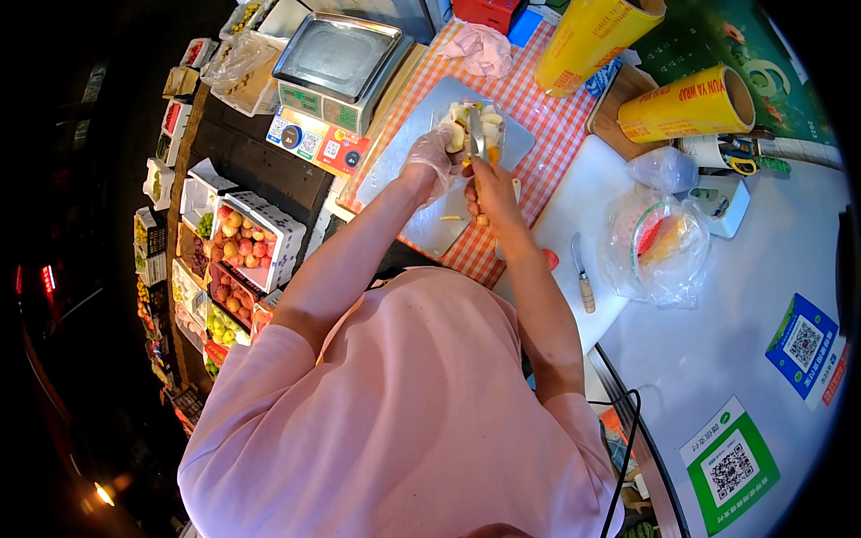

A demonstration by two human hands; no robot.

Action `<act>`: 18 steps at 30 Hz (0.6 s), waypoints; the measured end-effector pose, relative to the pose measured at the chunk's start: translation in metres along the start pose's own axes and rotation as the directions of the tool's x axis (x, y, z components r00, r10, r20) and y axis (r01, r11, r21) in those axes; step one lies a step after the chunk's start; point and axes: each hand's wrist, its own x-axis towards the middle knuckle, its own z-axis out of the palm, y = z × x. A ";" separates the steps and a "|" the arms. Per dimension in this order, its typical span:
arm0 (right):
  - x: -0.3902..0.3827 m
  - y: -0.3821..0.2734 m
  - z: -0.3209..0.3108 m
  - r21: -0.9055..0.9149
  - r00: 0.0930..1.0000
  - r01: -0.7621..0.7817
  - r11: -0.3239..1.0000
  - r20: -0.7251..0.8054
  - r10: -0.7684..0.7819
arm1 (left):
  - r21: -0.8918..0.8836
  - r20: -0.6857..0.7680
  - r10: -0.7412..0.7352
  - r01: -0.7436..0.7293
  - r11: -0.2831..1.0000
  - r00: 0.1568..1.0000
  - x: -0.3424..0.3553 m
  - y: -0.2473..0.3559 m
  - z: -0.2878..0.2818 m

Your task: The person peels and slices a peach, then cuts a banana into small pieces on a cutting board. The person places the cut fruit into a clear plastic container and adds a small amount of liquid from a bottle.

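Observation:
My left hand [432, 160], in a clear plastic glove, is closed around a piece of pale fruit [456, 137]. My right hand [491, 186] is bare and grips a knife, its blade [476, 133] pointing away from me beside that fruit. Just beyond both hands, a clear container [502, 142] holds cut white and yellow fruit. It rests on a grey-white cutting board [392, 172]. Several small brownish round pieces [482, 218] lie beneath my right hand, partly hidden by it. A thin pale strip [450, 218] lies on the board nearer to me.
A weighing scale [336, 54] stands at the far left, with crates of peaches [242, 240] below it. Yellow wrap rolls [686, 106] stand at the far right. On the right lie a second knife [583, 278] and a bagged watermelon piece [650, 235]. A pink cloth [480, 49] lies beyond the board.

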 end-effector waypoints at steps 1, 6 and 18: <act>0.001 0.005 -0.003 -0.319 0.972 0.189 0.929 -0.077 -0.224 | 0.015 -0.026 0.005 -0.005 1.000 1.000 0.000 -0.001 0.001; -0.019 -0.002 0.009 -0.945 0.788 0.290 0.150 0.147 -0.598 | 0.052 -0.050 0.007 -0.005 0.999 0.999 0.010 -0.007 -0.014; -0.028 -0.013 0.019 -0.976 0.830 0.200 0.087 0.122 -0.544 | -0.046 -0.222 0.046 -0.058 0.997 0.974 0.026 -0.026 -0.009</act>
